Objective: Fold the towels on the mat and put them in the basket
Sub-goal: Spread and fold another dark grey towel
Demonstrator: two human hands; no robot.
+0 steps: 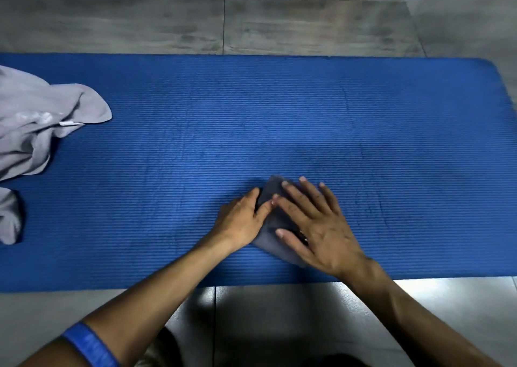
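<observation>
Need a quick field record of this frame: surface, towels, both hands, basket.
surface: blue mat on a grey tiled floor
towel in work: small dark grey towel, folded compact, near the mat's front edge
left hand: on the towel's left edge, thumb on top
right hand: flat, fingers spread, pressing the towel down
unfolded: light grey towels, crumpled at the mat's left end
basket: not in view
other: blue wristband on the left arm

Small dark grey towel [272,221], folded into a compact tilted packet, flat on the ribbed blue mat [279,115] near its front edge. Light grey towels [36,120], crumpled and unfolded, at the mat's left end.
</observation>
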